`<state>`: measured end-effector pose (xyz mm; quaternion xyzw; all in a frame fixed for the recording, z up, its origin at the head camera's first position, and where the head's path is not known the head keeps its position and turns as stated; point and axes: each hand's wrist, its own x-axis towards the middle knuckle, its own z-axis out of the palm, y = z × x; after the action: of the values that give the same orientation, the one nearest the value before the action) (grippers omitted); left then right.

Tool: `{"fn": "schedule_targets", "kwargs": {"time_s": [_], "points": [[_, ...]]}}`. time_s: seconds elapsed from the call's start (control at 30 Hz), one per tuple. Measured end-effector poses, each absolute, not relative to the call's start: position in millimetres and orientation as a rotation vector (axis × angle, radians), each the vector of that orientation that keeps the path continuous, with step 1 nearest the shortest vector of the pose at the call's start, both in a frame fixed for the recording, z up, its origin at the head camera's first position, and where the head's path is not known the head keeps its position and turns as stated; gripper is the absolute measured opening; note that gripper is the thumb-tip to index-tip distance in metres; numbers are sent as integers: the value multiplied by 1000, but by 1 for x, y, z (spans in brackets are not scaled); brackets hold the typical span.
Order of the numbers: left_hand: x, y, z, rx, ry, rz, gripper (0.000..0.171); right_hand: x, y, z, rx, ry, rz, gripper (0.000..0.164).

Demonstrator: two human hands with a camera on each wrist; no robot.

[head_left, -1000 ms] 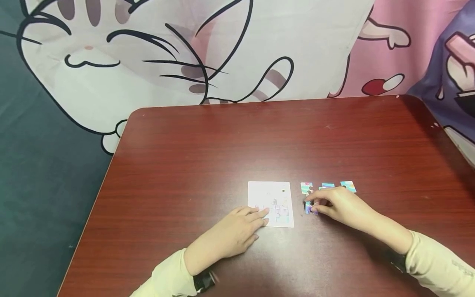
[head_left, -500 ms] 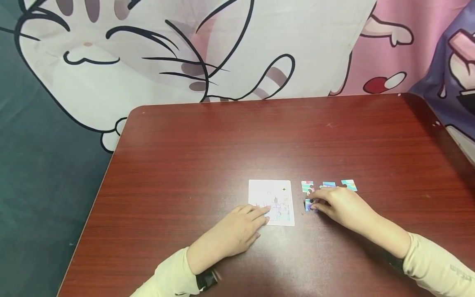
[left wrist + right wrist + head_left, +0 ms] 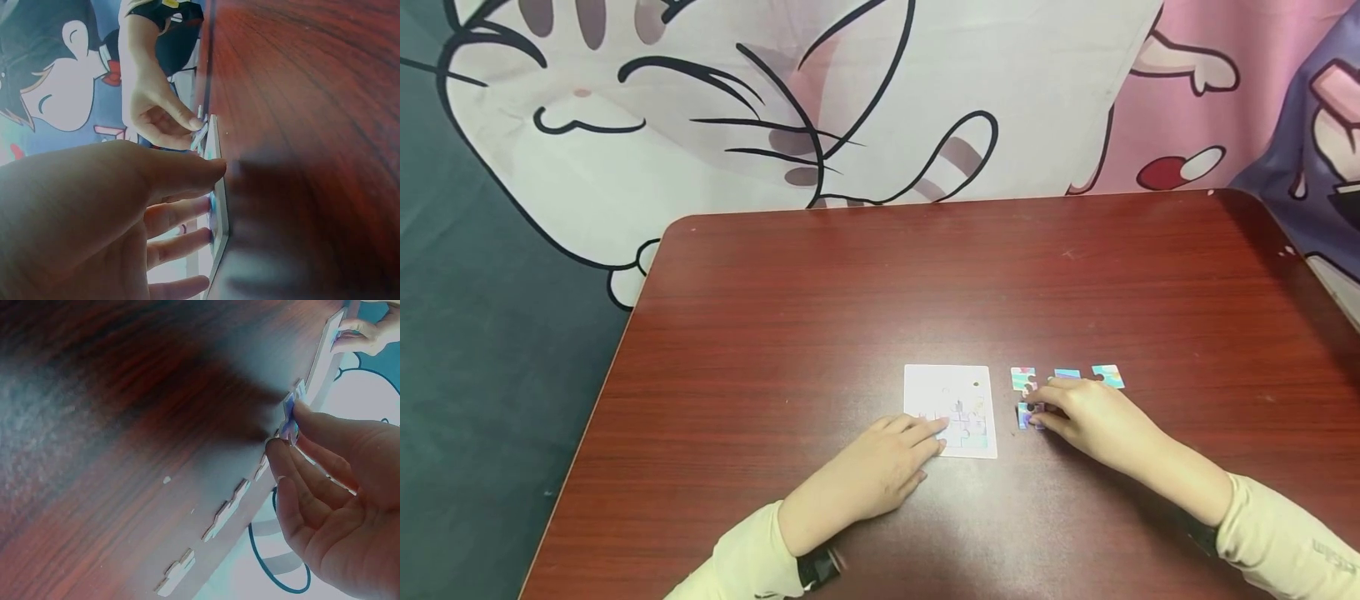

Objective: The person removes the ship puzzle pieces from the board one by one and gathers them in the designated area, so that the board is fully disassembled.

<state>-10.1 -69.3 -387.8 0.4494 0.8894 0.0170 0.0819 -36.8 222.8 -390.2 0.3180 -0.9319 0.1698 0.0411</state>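
Note:
My left hand (image 3: 887,467) lies on the lower left of a white square puzzle board (image 3: 936,387), fingers fairly straight. Its fingertips press on the board in the left wrist view, with the thumb (image 3: 194,172) at the near edge. Faint outlines of puzzle shapes are printed on the board. To the right of the board, my right hand (image 3: 1086,417) pinches a blue and purple puzzle piece (image 3: 288,411) between thumb and fingers. The piece stands tilted close over the table in the right wrist view, and the fingers partly hide it from the head view.
Loose puzzle pieces lie in a row beyond the right hand: a green and pink one (image 3: 1022,377), a blue one (image 3: 1067,374) and a teal and yellow one (image 3: 1108,376). All rest on a reddish-brown wooden table (image 3: 820,308). A cat-print cloth (image 3: 700,167) hangs behind its far edge.
Almost nothing differs. The right fingers have shifted very slightly around the puzzle piece, and the left hand stays on the board. The head view itself drifts a little.

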Motion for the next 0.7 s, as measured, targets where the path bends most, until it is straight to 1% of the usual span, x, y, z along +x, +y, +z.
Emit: {"fn": "schedule_targets", "kwargs": {"time_s": [0.33,0.53,0.7], "points": [[-11,-64,-389,1410,2749,69,23,-39,227,-390,996,-2847,545,22],[-14,-61,-389,1433,2748,58,30,-38,227,-391,1004,-2843,551,22],[-16,-59,-389,1446,2744,53,31,-37,225,-394,1021,-2820,555,22]]}}
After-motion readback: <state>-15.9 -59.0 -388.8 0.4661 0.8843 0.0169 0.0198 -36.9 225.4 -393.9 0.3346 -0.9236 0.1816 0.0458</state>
